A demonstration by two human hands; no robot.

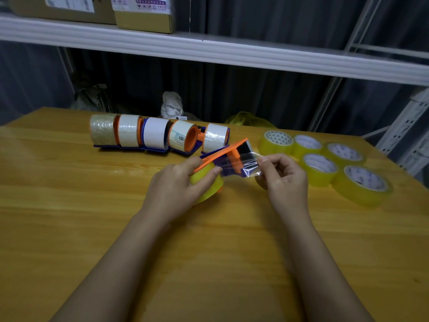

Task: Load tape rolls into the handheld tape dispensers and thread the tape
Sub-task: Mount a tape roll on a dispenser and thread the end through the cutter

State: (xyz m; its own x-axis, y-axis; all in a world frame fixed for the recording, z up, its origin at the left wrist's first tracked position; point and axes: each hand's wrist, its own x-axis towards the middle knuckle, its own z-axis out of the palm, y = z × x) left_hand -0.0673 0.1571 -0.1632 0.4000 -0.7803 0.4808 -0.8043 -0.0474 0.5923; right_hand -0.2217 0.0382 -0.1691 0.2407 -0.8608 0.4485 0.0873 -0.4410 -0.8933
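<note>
My left hand point(178, 182) grips a yellowish tape roll point(209, 184) seated in an orange and blue handheld dispenser point(226, 151) just above the wooden table point(92, 217). A clear strip of tape point(241, 166) runs from the roll to the right, across the dispenser's blue body. My right hand point(283, 177) pinches the strip's free end between thumb and fingers. Part of the roll is hidden under my left palm.
A row of several loaded dispensers point(157, 135) lies at the back of the table. Several loose yellowish tape rolls point(325, 159) sit at the right. A white shelf point(209, 49) with cardboard boxes point(144, 12) hangs overhead behind. Bags lie beyond the table's far edge.
</note>
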